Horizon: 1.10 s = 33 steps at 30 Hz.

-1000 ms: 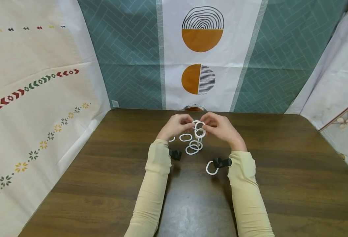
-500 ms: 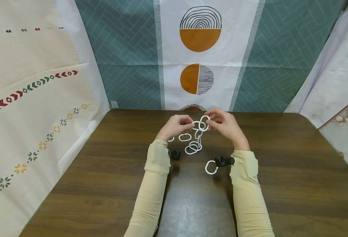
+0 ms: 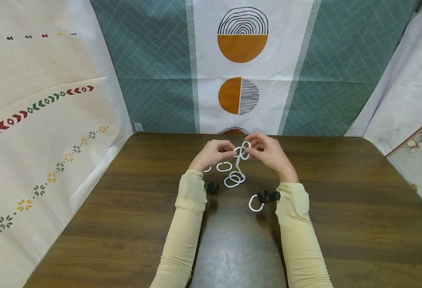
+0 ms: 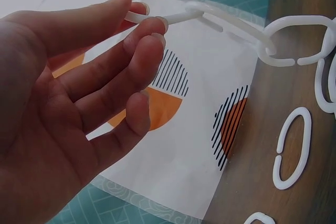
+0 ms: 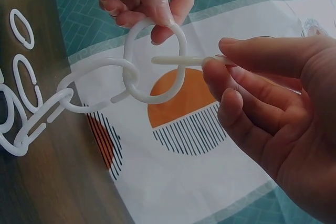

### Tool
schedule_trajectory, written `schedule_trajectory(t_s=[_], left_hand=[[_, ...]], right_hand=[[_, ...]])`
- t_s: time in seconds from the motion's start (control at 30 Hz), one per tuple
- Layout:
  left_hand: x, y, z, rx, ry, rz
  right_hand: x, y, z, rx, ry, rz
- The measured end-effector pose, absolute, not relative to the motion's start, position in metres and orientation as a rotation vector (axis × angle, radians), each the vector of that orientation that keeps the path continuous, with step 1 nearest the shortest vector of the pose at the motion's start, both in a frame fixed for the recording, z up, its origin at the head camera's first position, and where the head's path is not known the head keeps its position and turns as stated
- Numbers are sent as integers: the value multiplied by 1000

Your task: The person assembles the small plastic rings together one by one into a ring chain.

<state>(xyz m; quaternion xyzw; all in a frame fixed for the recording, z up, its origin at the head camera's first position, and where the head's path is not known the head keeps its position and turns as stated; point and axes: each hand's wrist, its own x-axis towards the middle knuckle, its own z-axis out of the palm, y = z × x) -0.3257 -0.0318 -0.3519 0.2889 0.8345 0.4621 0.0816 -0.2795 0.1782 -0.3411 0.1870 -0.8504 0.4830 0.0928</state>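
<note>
White plastic chain links, each an oval with a small gap, make up a chain (image 5: 86, 70) that runs down from my hands to the table. My left hand (image 3: 212, 154) pinches the chain's top link (image 5: 152, 99) between thumb and fingertips. Opposite it, my right hand (image 3: 270, 154) pinches another link (image 5: 173, 61) by one end, held nearly edge-on in the right wrist view. That link's far end reaches inside the left hand's link. The chain's lower links (image 3: 226, 183) lie heaped on the table below the hands.
A loose link (image 4: 305, 145) lies left of the chain, and another link (image 3: 207, 171) shows partly beside the left wrist. One more loose link (image 3: 256, 211) lies nearer, by the right wrist's black camera (image 3: 268, 196). The brown table (image 3: 124, 208) ends at a fabric backdrop (image 3: 153, 100).
My right hand moved right and up with its link, then came back left, turning the link narrower in view. The left hand stays nearly still; the hanging chain has swung slightly.
</note>
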Motion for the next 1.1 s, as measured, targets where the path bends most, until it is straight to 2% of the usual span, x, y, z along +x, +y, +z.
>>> schedule_trajectory(t_s=[0.6,1.1], left_hand=[[-329,-31,-355,923,2476,1266],[-329,-28,-357,905,2499,1258]], right_hand=[[-279,180,-340,527,-2618,1216],[-281,176,-342,562,-2597,1349]])
